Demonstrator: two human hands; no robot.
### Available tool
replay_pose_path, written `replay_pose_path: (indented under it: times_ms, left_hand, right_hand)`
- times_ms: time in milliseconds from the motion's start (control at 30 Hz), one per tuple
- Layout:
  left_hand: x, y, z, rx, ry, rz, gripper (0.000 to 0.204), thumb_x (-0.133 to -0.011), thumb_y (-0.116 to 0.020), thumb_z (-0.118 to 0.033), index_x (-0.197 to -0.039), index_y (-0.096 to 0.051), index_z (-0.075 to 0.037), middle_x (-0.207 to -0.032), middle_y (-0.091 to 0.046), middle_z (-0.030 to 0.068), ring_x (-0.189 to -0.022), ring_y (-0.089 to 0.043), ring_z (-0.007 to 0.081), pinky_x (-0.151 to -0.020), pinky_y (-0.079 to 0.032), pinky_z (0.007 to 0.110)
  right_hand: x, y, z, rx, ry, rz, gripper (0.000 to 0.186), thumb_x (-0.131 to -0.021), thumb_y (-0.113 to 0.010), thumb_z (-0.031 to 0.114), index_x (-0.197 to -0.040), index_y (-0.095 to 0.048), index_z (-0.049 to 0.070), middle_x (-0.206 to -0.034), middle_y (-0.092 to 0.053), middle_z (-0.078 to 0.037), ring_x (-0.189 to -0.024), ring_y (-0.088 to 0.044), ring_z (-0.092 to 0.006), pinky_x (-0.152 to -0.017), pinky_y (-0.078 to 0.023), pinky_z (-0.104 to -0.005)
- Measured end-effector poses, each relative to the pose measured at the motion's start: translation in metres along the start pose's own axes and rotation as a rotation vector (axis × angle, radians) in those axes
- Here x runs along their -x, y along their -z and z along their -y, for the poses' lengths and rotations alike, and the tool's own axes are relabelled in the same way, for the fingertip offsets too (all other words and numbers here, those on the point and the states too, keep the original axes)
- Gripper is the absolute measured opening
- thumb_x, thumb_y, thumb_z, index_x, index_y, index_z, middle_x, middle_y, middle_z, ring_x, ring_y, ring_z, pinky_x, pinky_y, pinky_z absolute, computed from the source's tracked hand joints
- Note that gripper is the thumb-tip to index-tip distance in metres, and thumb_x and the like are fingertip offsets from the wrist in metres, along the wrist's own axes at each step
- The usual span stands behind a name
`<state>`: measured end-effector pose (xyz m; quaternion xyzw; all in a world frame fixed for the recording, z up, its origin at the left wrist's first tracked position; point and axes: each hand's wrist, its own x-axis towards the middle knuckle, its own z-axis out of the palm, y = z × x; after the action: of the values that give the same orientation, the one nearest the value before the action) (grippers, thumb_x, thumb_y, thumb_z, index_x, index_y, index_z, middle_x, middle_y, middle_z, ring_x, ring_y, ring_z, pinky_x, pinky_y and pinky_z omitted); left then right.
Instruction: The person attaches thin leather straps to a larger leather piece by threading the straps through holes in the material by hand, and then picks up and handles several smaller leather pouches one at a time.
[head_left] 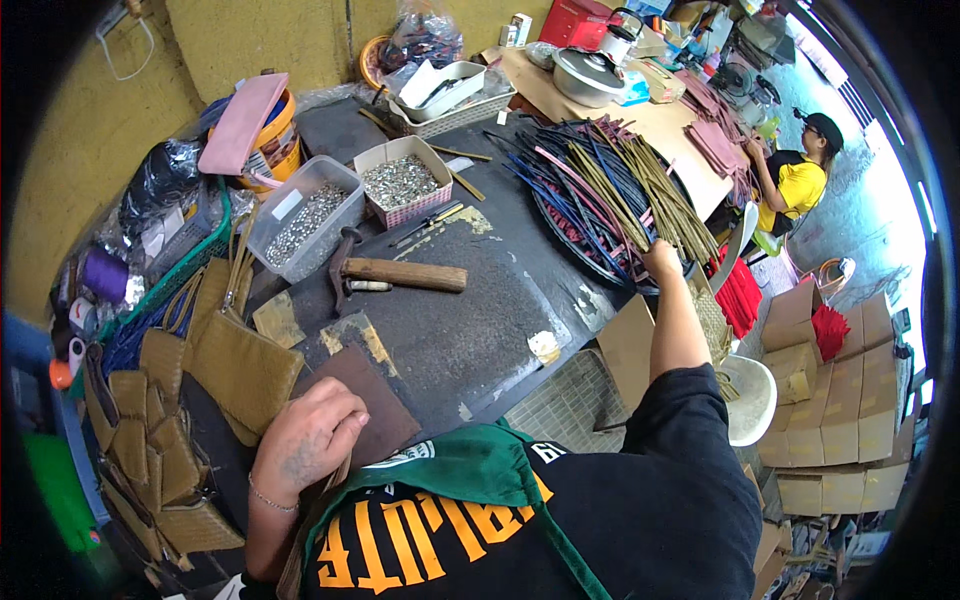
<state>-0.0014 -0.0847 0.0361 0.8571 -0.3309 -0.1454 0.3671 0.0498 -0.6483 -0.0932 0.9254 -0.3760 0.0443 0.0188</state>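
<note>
My right hand (pixel 662 262) is stretched out to the near edge of a round tray (pixel 545 222) heaped with straps. Its fingers are closed against the olive straps (pixel 640 190); what they pinch is too small to make out. Blue, black and pink straps (pixel 570 170) lie in the same heap. My left hand (pixel 315 430) rests, fingers curled, at the near edge of the table beside a flat dark brown piece (pixel 370 400); what is under its fingers is hidden. A hammer (pixel 400 274) with a wooden handle lies on the dark table (pixel 480 310).
A clear tub (pixel 305 218) and a pink basket (pixel 402 185) hold small metal fittings. Olive woven pouches (pixel 165 440) pile up at left. Beyond the straps stands a pot (pixel 588 78). A person in yellow (pixel 800 185) works at far right, near cardboard boxes (pixel 840 390).
</note>
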Motion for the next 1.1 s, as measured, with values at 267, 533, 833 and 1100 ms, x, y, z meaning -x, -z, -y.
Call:
replay_pose_path:
  times_ms: [267,533,833,1100]
  left_hand:
    - [0.006,-0.046,0.025,0.762,0.124,-0.23,0.009,-0.083,-0.045,-0.005,-0.078,-0.05,0.0,-0.074,-0.053,0.0041,-0.073,-0.052,0.0098,-0.067,-0.042,0.022]
    - [0.005,-0.044,-0.002,0.963,0.188,-0.075,0.032,-0.088,-0.041,-0.016,-0.112,-0.039,0.003,-0.097,-0.05,0.0108,-0.075,-0.052,0.0109,-0.065,-0.046,0.023]
    - [0.015,-0.05,0.011,0.933,0.167,-0.138,0.02,-0.087,-0.041,-0.015,-0.078,-0.05,0.0,-0.069,-0.053,0.0029,-0.063,-0.051,0.0073,-0.059,-0.042,0.019]
    - [0.021,-0.044,0.018,0.887,0.138,-0.1,0.022,-0.088,-0.038,-0.016,-0.078,-0.049,0.001,-0.07,-0.054,0.0059,-0.064,-0.052,0.0103,-0.062,-0.043,0.022]
  right_hand:
    - [0.142,0.082,0.113,-1.938,0.136,0.718,0.011,-0.071,-0.058,0.004,-0.083,-0.057,0.005,-0.071,-0.057,-0.002,-0.057,-0.052,-0.0097,-0.05,-0.041,-0.0209]
    - [0.287,0.111,0.23,-1.973,0.558,1.145,0.013,-0.074,-0.057,0.001,-0.086,-0.051,0.003,-0.08,-0.057,-0.005,-0.071,-0.055,-0.0097,-0.065,-0.044,-0.02]
    - [0.266,0.113,0.246,-2.135,0.274,1.132,0.017,-0.075,-0.055,0.003,-0.091,-0.05,0.0,-0.078,-0.06,-0.009,-0.064,-0.054,-0.0076,-0.056,-0.04,-0.016]
    - [0.219,0.117,0.252,-2.144,0.257,0.712,0.013,-0.079,-0.051,0.005,-0.092,-0.051,0.002,-0.078,-0.06,-0.008,-0.062,-0.054,-0.008,-0.049,-0.038,-0.014]
